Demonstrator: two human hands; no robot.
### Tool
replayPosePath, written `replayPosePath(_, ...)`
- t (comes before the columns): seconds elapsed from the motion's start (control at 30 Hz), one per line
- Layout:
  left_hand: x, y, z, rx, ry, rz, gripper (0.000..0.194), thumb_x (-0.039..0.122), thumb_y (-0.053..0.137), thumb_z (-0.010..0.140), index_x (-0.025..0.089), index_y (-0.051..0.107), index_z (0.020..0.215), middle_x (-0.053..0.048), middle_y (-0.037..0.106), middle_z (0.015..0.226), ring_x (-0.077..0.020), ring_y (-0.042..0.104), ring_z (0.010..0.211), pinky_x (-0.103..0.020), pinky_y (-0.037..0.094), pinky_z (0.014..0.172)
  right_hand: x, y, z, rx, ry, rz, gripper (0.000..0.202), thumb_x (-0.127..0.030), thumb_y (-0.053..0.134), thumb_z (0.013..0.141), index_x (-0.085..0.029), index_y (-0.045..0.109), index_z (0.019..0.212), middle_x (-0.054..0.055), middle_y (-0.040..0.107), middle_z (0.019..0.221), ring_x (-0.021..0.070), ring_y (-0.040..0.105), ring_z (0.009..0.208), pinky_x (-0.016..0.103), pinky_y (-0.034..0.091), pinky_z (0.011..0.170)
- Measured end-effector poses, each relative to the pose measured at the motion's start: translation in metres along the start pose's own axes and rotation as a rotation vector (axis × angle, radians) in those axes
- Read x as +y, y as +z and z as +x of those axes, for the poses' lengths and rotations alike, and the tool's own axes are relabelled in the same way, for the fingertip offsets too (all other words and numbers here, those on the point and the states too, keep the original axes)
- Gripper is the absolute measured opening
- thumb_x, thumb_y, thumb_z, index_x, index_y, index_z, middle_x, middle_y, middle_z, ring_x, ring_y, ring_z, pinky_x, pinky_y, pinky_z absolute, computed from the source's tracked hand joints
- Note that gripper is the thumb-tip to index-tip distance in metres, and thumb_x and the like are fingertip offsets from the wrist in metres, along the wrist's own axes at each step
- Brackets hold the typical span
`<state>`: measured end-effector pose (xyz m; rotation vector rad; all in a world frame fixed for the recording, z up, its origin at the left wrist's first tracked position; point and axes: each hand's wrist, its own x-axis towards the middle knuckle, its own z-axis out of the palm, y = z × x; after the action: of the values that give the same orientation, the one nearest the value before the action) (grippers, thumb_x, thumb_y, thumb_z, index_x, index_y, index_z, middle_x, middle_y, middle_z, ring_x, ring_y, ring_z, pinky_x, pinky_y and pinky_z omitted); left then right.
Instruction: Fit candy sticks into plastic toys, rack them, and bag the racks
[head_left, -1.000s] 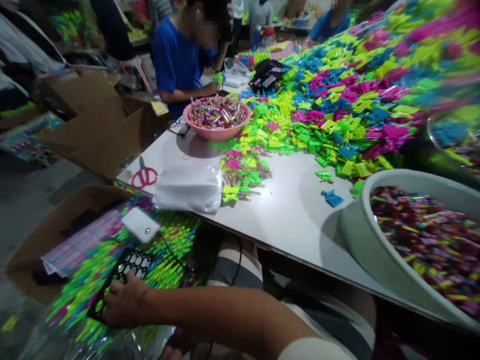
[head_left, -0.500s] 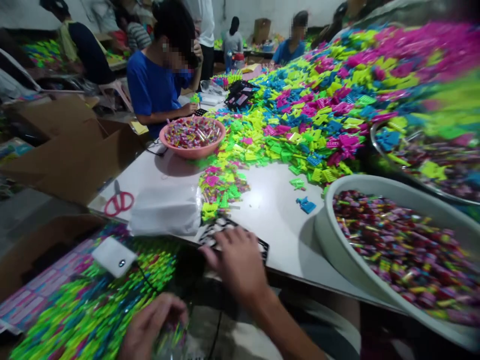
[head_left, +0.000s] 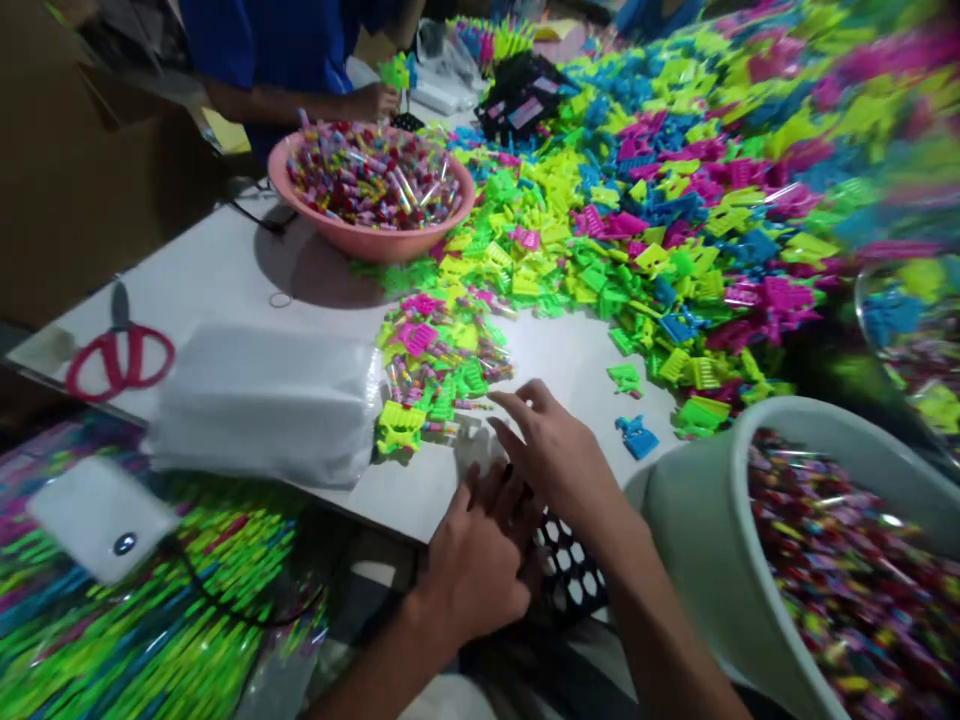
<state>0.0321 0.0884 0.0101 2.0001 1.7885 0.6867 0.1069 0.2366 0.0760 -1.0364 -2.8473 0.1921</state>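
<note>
My left hand (head_left: 480, 570) is at the table's front edge, its fingers curled at the left side of a black board with round holes (head_left: 574, 565). It seems to grip the board, though the fingertips are partly hidden. My right hand (head_left: 562, 460) is just above and to the right, fingers apart, with nothing visible in them. Its fingertips are close to a small pile of coloured plastic pieces (head_left: 469, 378) and shiny printed sticks. A pale patch under the fingertips is too blurred to make out.
Left of the hands lie a stack of clear plastic bags (head_left: 262, 405) and red-handled scissors (head_left: 124, 355). A pink bowl of sticks (head_left: 360, 242) stands behind; a pale tub (head_left: 694, 520) is at right. A large heap of plastic pieces (head_left: 660, 220) covers the back. A co-worker's arm (head_left: 292, 105) is across the table.
My left hand has come up from the lower left to the board. My right hand has lifted off the board and reaches over it. The view has tilted down and closer.
</note>
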Motion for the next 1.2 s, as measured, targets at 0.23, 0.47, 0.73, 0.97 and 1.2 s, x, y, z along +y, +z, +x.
replayPosePath(0.23,-0.007,0.004,-0.008,0.042,-0.003,-0.049,0.062,0.039,0.068,0.099,0.022,0.061,0.159,-0.012,0.047,0.174,-0.0371,0.046,0.159,-0.056,0.036,0.135,0.016,-0.009,0.029,-0.187,-0.066,-0.096,0.014,-0.028,0.062,0.111,-0.022,0.074,0.112,0.005,0.078,0.108,0.0195,0.072,0.084,0.031,0.032,0.06)
replayPosePath(0.47,-0.008,0.001,-0.005,0.08,0.094,0.029,0.052,0.036,0.064,0.103,0.017,0.064,0.152,-0.016,0.047,0.174,-0.0382,0.05,0.157,-0.058,0.04,0.132,0.04,-0.031,-0.061,-0.088,0.35,0.293,0.016,-0.037,0.066,0.104,-0.023,0.072,0.104,0.0,0.074,0.081,0.0163,0.064,0.067,0.027,0.039,0.062)
replayPosePath(0.73,-0.016,0.0,-0.013,0.221,0.096,0.066,0.046,0.035,0.067,0.104,0.015,0.061,0.145,-0.022,0.055,0.164,-0.0383,0.051,0.156,-0.057,0.049,0.127,0.037,-0.007,-0.116,0.068,0.433,0.683,0.02,-0.038,0.066,0.1,-0.019,0.074,0.099,-0.001,0.07,0.077,0.0149,0.059,0.065,0.026,0.044,0.062)
replayPosePath(0.97,-0.01,-0.009,-0.021,0.304,0.093,-0.132,0.032,0.027,0.067,0.105,0.015,0.068,0.135,-0.019,0.069,0.146,-0.0313,0.066,0.14,-0.049,0.054,0.12,0.044,0.005,-0.144,0.253,0.548,0.89,0.022,-0.041,0.072,0.092,-0.023,0.061,0.089,-0.007,0.048,0.067,0.0131,0.046,0.06,0.025,0.038,0.057)
replayPosePath(1.2,0.018,-0.01,-0.061,-0.001,-0.628,-0.649,0.037,0.052,0.071,0.098,0.018,0.081,0.088,-0.005,0.081,0.078,-0.0189,0.074,0.071,-0.027,0.056,0.065,0.045,0.03,-0.176,0.175,0.749,0.741,0.028,-0.048,0.067,0.094,-0.024,0.065,0.079,0.003,0.071,0.073,0.0253,0.069,0.074,0.036,0.055,0.074)
